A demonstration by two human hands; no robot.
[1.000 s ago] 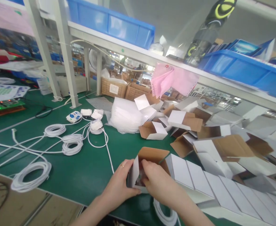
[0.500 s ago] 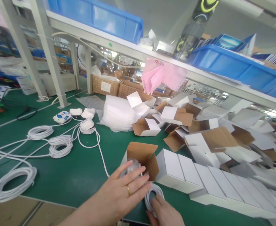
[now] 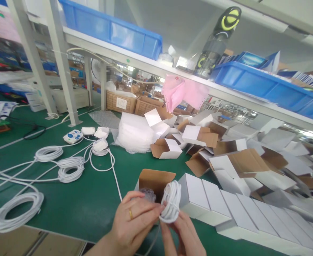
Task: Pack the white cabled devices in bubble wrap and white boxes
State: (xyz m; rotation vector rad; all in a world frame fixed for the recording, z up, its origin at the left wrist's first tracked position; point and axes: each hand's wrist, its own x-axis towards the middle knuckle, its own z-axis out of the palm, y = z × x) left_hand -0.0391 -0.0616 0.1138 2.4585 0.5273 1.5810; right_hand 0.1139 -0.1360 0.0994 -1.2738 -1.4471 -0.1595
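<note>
White cable coil (image 3: 170,202) sits gripped by the left hand (image 3: 133,219) and right hand (image 3: 185,233), lower centre of frame, before an open box (image 3: 154,177).

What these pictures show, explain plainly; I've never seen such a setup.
There is no machine: a person works bare-handed. The view comes from a camera worn on that person's head, looking forward and down. The right hand has a bundled coil of white cable in its grip, and the left hand touches its edge with its fingertips. Just beyond the hands stands an open cardboard box, white outside and brown inside, holding a clear, plastic-looking item. On the green tabletop, white cable loops lie to the left, a stack of white packing material farther back, and a row of closed white boxes to the right, with a heap of open white-and-brown cartons behind.
</note>
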